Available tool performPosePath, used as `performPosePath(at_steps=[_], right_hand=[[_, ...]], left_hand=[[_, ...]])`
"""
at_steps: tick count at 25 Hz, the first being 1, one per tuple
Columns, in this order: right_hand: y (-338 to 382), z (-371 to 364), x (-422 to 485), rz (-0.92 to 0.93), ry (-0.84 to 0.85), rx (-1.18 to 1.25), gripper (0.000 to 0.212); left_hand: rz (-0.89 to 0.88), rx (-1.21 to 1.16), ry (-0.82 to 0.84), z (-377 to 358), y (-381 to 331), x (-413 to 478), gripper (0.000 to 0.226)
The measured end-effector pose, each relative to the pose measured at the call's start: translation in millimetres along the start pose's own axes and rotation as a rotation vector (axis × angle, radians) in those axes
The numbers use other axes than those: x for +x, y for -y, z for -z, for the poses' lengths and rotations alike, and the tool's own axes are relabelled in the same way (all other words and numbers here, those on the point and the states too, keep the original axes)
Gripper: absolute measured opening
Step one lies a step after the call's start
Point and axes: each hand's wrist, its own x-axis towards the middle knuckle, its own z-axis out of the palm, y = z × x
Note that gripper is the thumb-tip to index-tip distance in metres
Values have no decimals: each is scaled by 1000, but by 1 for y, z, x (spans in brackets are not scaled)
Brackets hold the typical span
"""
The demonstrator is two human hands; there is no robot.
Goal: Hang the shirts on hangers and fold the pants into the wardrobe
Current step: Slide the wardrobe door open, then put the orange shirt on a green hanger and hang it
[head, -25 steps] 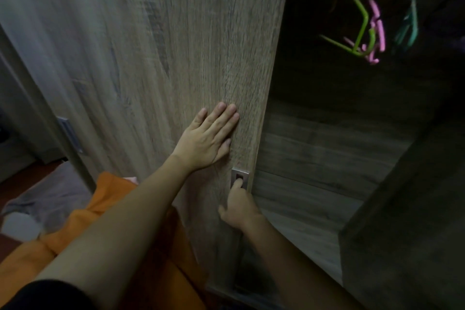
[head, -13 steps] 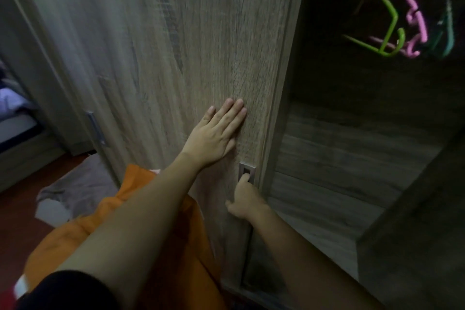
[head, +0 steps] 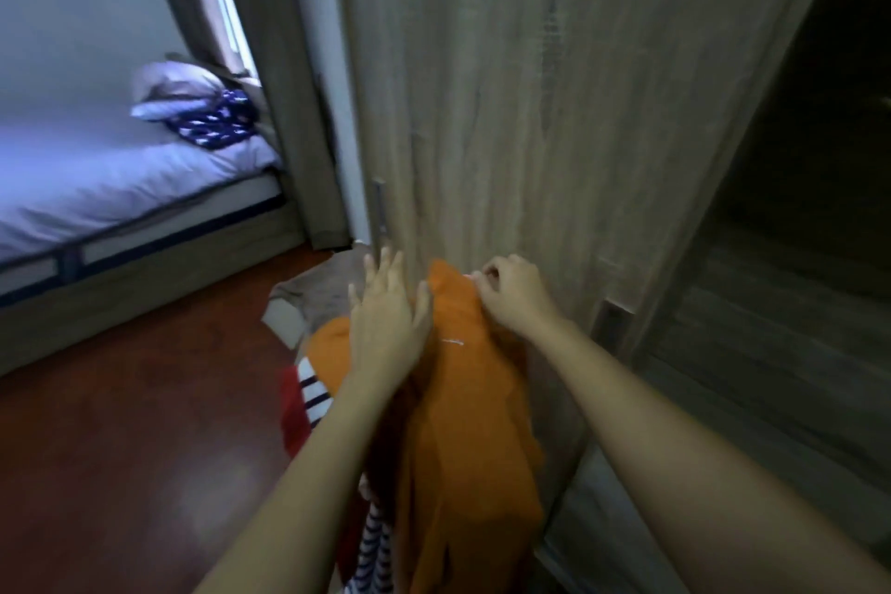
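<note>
Pinching crumpled orange cloth [head: 467, 424], right grip [head: 513, 299]; left grip [head: 385, 328] flat

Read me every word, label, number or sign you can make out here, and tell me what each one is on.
None can be read in this view.
On the orange garment, a small white mark: too blurred to read.
On the navy cloth on the bed: a white pattern, no legible letters.
On the wardrobe door: wood grain only.
</note>
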Motion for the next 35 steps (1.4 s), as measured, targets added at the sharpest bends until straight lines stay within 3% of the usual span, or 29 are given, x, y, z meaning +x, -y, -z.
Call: performPosePath(at_steps=[3, 5, 7, 10, 14, 15, 17, 19, 20, 24, 26, 29, 35], right_hand=[[35, -34, -3, 25, 138, -58, 58], [45, -52, -8, 9, 103, -133, 68], [48, -58, -4, -119, 4, -150, 73], [43, -52, 15, -263, -18, -239, 62], [44, -43, 29, -132, 25, -339, 30], [45, -41, 26, -85, -35, -254, 28], [49, -30, 16, -79, -208, 142, 24], [54, -8, 7, -114, -267, 566, 20], [56, 7, 2, -63, -275, 657, 17], [60, 86, -24, 236, -222, 901, 15], [62, 135, -45, 340, -196, 923, 11], [52, 210, -78, 385, -239, 841, 7], [8, 320, -143, 343, -277, 627, 16]], left_hand=[[162, -45, 33, 6, 50, -29, 56], [221, -22, 110, -1, 74, -47, 63], [201, 29, 226, -14, 90, -64, 69], [174, 99, 293, -28, 99, -73, 63], [158, 202, 286, -30, 97, -71, 66], [158, 211, 299, -29, 97, -70, 66], [186, 181, 323, -25, 97, -66, 70], [248, 9, 306, -10, 88, -57, 80], [237, -106, 250, 3, 78, -50, 83], [-67, -486, 83, 68, -14, -11, 74], [-257, -455, 205, 96, -70, 7, 59], [-400, -548, 551, 116, -144, 12, 14], [-516, -944, 764, 95, -225, -32, 21]])
